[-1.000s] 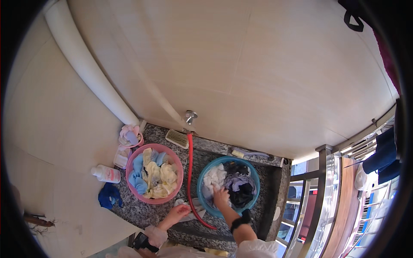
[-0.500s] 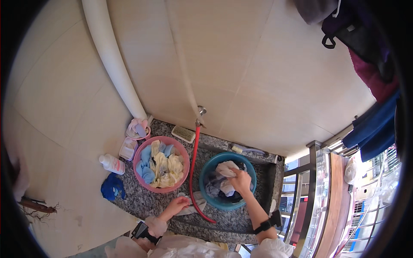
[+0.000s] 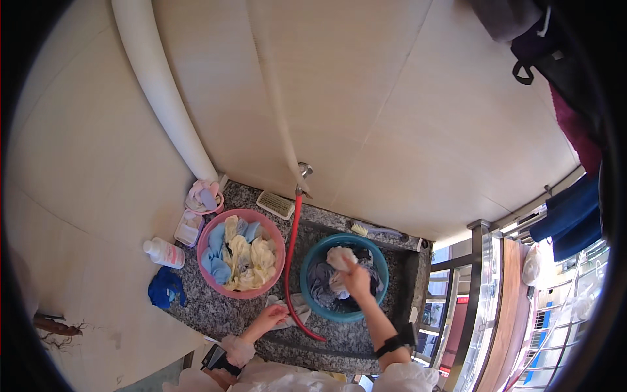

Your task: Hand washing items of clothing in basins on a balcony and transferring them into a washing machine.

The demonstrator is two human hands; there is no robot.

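Note:
My right hand (image 3: 357, 281) is over the teal basin (image 3: 385, 294), its fingers closed on a pale cloth (image 3: 341, 257). Beneath it in the basin lie grey and dark garments (image 3: 320, 281). My left hand (image 3: 272, 316) is in front of the pink basin (image 3: 281, 268), beside a grey cloth (image 3: 297, 306) on the stone ledge. Its fingers are loosely bent, with nothing seen in them. Light blue and cream garments (image 3: 243, 255) fill the pink basin. A red hose (image 3: 292, 261) hangs from the tap (image 3: 304, 171) and runs between the two basins.
Left of the pink basin are a white bottle (image 3: 164, 253), a blue cloth (image 3: 166, 287) and a small pink container (image 3: 204, 197). A scrubbing brush (image 3: 375, 228) and a soap dish (image 3: 275, 204) sit along the wall. A metal railing (image 3: 467, 281) stands on the right.
My right hand has shifted slightly left and toward me, with the pale cloth still in it. My left hand is a little lower in view. The whole view has tilted slightly.

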